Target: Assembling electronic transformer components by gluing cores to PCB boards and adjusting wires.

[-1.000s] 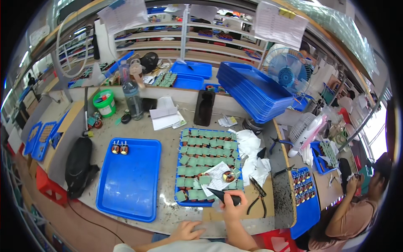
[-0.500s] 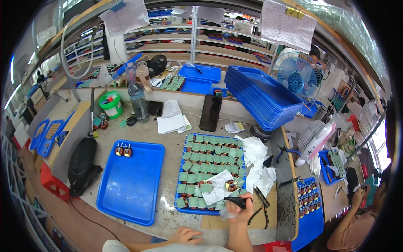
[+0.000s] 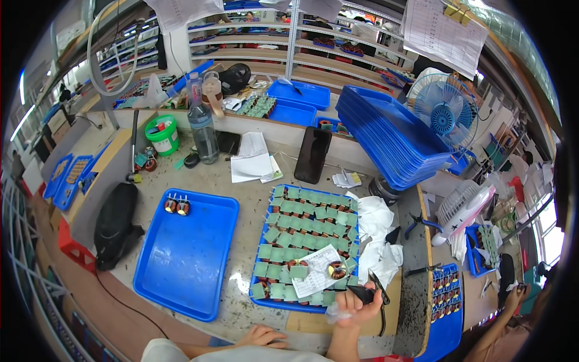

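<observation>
My right hand [image 3: 357, 311] is closed round a black tapered hand tool [image 3: 362, 294]; its exact kind is not plain. Crumpled clear plastic [image 3: 338, 312] shows at that hand's thumb side. Beside it lies a blue tray [image 3: 265, 208] packed with rows of copper-wound coils under green square pieces [image 3: 294, 223]. A printed paper slip [image 3: 316, 274] rests over the near rows, with a coil [image 3: 336, 270] on it. Near the bench's front edge, my left hand [image 3: 262, 336] rests with fingers loosely extended, holding nothing. Two coils [image 3: 177, 206] sit at the far end of another blue tray [image 3: 181, 265].
Black-handled pliers [image 3: 380, 286] lie partly behind my right hand. White crumpled cloth or paper [image 3: 377, 226] borders the full tray. Farther back stand a phone [image 3: 312, 155], a bottle [image 3: 202, 136], a green bucket [image 3: 163, 137] and stacked blue trays [image 3: 392, 142]. A black bag [image 3: 114, 226] is left.
My right hand has shifted slightly right and down with the black tool, now covering part of the pliers. The view has tilted a little; my left hand stays near the bench edge.
</observation>
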Demonstrator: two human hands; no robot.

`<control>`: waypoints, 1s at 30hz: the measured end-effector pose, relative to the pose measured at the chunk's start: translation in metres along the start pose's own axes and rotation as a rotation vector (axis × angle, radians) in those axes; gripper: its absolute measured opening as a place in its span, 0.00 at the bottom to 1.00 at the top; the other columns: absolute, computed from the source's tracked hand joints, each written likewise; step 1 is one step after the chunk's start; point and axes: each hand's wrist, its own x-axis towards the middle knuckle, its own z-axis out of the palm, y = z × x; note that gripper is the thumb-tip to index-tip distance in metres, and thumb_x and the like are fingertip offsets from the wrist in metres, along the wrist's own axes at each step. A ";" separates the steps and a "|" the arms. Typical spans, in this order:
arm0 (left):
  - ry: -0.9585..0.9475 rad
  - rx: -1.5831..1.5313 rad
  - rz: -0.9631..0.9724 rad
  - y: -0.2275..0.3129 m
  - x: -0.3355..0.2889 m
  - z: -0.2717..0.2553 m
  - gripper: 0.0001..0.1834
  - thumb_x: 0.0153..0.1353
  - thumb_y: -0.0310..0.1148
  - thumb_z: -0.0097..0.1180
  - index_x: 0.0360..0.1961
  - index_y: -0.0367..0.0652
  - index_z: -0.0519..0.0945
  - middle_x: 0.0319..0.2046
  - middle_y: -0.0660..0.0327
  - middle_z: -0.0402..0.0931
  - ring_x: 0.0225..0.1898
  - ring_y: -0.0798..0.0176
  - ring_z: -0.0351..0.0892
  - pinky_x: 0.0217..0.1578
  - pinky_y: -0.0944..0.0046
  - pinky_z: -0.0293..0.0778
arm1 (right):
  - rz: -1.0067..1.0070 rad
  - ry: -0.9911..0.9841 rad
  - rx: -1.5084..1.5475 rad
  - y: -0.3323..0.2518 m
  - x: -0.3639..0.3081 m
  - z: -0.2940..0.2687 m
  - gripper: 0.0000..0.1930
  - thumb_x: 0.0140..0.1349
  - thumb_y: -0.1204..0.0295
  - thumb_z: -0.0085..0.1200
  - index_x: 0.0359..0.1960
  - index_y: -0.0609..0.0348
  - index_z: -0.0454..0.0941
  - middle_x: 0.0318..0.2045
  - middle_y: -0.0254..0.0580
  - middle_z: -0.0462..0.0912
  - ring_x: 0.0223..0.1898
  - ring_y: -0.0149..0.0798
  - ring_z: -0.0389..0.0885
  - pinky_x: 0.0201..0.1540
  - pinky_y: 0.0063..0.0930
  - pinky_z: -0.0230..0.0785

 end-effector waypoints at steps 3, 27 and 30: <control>0.039 0.026 0.008 0.001 -0.001 0.001 0.15 0.46 0.34 0.50 0.38 0.56 0.76 0.43 0.72 0.68 0.41 0.66 0.62 0.41 0.65 0.55 | 0.005 0.004 0.006 -0.001 -0.001 0.000 0.19 0.59 0.55 0.31 0.38 0.55 0.68 0.08 0.32 0.61 0.08 0.26 0.51 0.13 0.21 0.45; -0.023 -0.010 -0.020 0.003 0.001 -0.002 0.17 0.48 0.35 0.44 0.41 0.55 0.73 0.44 0.69 0.65 0.45 0.64 0.59 0.46 0.63 0.54 | 0.046 -0.054 -0.014 -0.002 0.000 0.000 0.21 0.60 0.53 0.31 0.40 0.55 0.69 0.12 0.32 0.65 0.10 0.25 0.55 0.16 0.21 0.48; -0.023 -0.021 -0.028 0.004 0.002 -0.004 0.16 0.48 0.35 0.44 0.41 0.55 0.73 0.44 0.69 0.65 0.45 0.64 0.59 0.45 0.63 0.54 | 0.044 -0.056 -0.013 -0.002 0.001 0.001 0.21 0.60 0.53 0.30 0.41 0.55 0.69 0.12 0.32 0.66 0.10 0.25 0.55 0.16 0.21 0.48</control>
